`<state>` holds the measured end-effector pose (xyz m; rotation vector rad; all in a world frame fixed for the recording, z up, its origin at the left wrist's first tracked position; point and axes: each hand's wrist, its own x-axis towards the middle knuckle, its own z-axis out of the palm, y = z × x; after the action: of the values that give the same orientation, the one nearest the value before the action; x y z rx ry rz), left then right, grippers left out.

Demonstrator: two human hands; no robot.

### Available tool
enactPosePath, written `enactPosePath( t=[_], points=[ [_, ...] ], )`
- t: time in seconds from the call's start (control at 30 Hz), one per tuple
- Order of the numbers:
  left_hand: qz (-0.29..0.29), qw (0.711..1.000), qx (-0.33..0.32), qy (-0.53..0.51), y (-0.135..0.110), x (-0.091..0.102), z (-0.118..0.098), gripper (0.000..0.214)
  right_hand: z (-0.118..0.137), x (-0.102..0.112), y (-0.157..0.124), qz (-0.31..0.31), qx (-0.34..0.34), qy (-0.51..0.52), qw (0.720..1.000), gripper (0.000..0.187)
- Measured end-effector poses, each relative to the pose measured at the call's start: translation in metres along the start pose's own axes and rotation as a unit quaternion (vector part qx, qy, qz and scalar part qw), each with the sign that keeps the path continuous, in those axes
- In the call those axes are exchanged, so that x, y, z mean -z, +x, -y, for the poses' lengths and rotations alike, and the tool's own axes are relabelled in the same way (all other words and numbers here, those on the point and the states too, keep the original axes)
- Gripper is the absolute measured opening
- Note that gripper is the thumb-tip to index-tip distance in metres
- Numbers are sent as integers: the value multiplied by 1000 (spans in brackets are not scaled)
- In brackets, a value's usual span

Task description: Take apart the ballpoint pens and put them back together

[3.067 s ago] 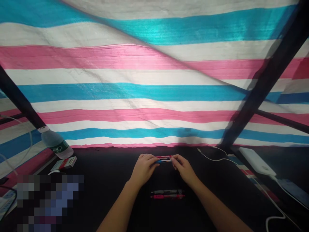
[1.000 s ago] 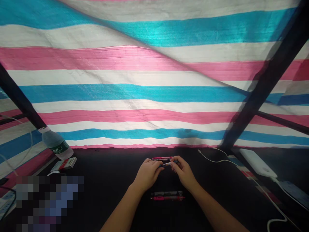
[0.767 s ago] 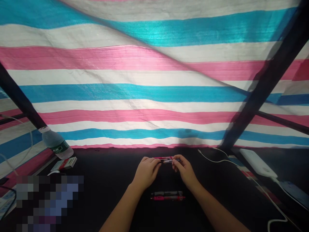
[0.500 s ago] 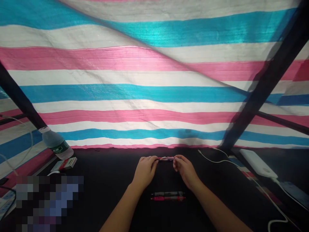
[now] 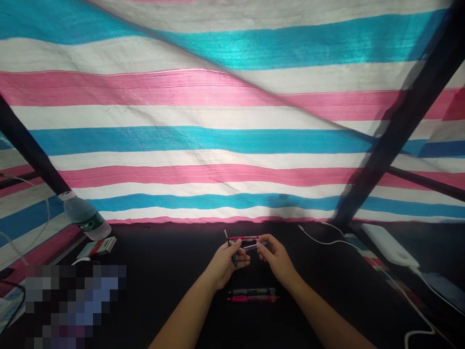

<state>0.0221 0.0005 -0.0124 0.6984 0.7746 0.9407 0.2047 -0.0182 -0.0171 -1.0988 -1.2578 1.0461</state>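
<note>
Pen [image 5: 228, 240] tilted in left hand [image 5: 224, 266], middle hidden by grip, right hand [image 5: 278, 260] pinching second pen [image 5: 251, 246]

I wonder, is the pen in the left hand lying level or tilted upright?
Tilted: the pen stands steeply in the left hand, one end above the fingers, the other below.

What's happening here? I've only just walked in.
A person is handling pens at a dark table. The left hand grips a slim pen, tilted nearly upright. The right hand pinches a second pen lying roughly level, with a pink-trimmed pen just beyond it. A grey pen and a pink-barrelled pen lie side by side on the table, nearer the person.
</note>
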Motion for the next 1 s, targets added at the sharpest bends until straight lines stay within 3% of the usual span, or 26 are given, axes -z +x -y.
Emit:
enactPosePath(
  t=[0.1, 0.23, 0.7, 0.87, 1.0],
  points=[
    [2, 1000, 10, -9, -1, 0, 1, 47, 3, -1, -6, 5, 49, -83, 995, 27],
    [2, 999, 15, -28, -1, 2, 3, 47, 5, -2, -8, -20, 81, -107, 991, 26],
    [-33, 997, 24, -61, 1, 1, -1, 38, -2, 2, -2, -53, 61, -5, 997, 34],
    [-35, 998, 7, -47, 2, 2, -2, 43, 2, 4, 1, -111, 103, -9, 988, 29],
    [-24, 999, -27, -8, 2, 2, -1, 49, 0, 5, 0, -44, 91, -5, 995, 30]
  ],
)
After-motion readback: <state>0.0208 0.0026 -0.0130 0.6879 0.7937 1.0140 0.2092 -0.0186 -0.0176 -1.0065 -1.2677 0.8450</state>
